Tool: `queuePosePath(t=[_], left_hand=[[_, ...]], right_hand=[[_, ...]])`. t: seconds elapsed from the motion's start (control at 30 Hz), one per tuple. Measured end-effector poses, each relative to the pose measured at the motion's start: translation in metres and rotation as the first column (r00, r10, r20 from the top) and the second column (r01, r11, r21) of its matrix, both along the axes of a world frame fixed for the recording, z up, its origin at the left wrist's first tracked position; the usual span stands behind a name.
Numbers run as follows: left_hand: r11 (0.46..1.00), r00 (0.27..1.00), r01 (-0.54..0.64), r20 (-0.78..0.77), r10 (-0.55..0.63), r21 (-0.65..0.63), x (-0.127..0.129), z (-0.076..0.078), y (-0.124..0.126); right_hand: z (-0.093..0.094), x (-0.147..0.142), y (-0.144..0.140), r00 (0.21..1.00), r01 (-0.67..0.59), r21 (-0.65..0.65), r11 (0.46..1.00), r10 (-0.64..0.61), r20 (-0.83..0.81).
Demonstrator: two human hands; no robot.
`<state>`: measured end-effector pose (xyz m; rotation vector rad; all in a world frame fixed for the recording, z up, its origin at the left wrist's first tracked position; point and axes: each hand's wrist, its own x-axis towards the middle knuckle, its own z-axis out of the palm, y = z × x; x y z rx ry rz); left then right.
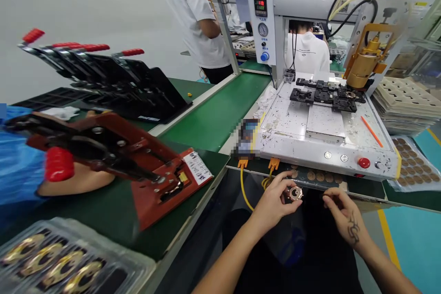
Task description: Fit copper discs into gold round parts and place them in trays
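My left hand (272, 200) grips a small round rose-gold metal part (295, 193) that looks like a watch case, held by its rim between thumb and fingers above my lap. To its right, my right hand (344, 218) is closed in a pinch, thumb against index finger. Whatever sits in that pinch is too small and dark to make out. Just beyond both hands, a strip of round brown discs (320, 176) lies along the table edge. The white press machine (292, 147) stands behind it, with black fixtures (324, 94) on its bed.
A red-brown clamp fixture (165, 193) stands at left, near another person's arm (76, 181). Gold parts fill a plastic tray (138, 262). Toggle clamps (131, 78), a green conveyor (213, 115), yellow cables (243, 183), a disc sheet (413, 163) and stacked trays (406, 101) surround the machine.
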<state>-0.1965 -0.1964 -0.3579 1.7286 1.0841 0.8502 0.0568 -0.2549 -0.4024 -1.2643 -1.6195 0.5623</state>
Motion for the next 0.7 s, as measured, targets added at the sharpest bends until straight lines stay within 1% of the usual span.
queuePosePath(t=[0.03,0.07,0.13,0.2,0.23,0.3,0.37,0.43,0.53,0.63,0.7], left_hand=[[1.0,0.999,-0.02,0.042,0.021,-0.015,0.004,0.002,-0.008],[0.998,0.993,-0.033,0.107,0.039,-0.056,0.008,0.005,-0.017],[0.977,0.951,-0.021,0.297,0.085,-0.212,0.013,0.012,-0.033],[0.922,0.865,0.036,0.475,0.165,-0.385,0.015,0.018,-0.047],[0.892,0.821,0.061,0.531,0.211,-0.449,0.016,0.022,-0.052],[0.845,0.761,0.081,0.58,0.29,-0.528,0.015,0.027,-0.06],[0.816,0.731,0.08,0.59,0.343,-0.573,0.012,0.031,-0.066],[0.793,0.707,0.091,0.6,0.374,-0.602,0.009,0.033,-0.07],[0.783,0.677,0.126,0.629,0.381,-0.61,0.006,0.035,-0.076],[0.795,0.655,0.14,0.657,0.373,-0.59,0.005,0.034,-0.081],[0.803,0.651,0.148,0.668,0.361,-0.577,0.006,0.034,-0.083]], right_hand=[[0.01,0.003,-0.003,0.999,0.002,-0.053,0.999,-0.004,-0.036],[0.02,0.003,-0.005,0.996,-0.013,-0.11,0.994,0.003,-0.09],[0.04,-0.001,-0.009,0.969,-0.072,-0.232,0.97,0.014,-0.245],[0.055,-0.009,-0.01,0.911,-0.136,-0.332,0.933,-0.014,-0.411],[0.06,-0.014,-0.01,0.881,-0.168,-0.368,0.915,-0.028,-0.472],[0.066,-0.021,-0.008,0.84,-0.233,-0.411,0.881,-0.03,-0.541],[0.067,-0.025,-0.005,0.811,-0.305,-0.441,0.844,-0.012,-0.585],[0.066,-0.026,-0.003,0.806,-0.34,-0.461,0.82,0.001,-0.592],[0.066,-0.025,-0.003,0.832,-0.313,-0.467,0.827,0.001,-0.555],[0.067,-0.022,-0.007,0.853,-0.29,-0.456,0.841,0.011,-0.522],[0.069,-0.019,-0.01,0.854,-0.311,-0.459,0.832,0.033,-0.519]])
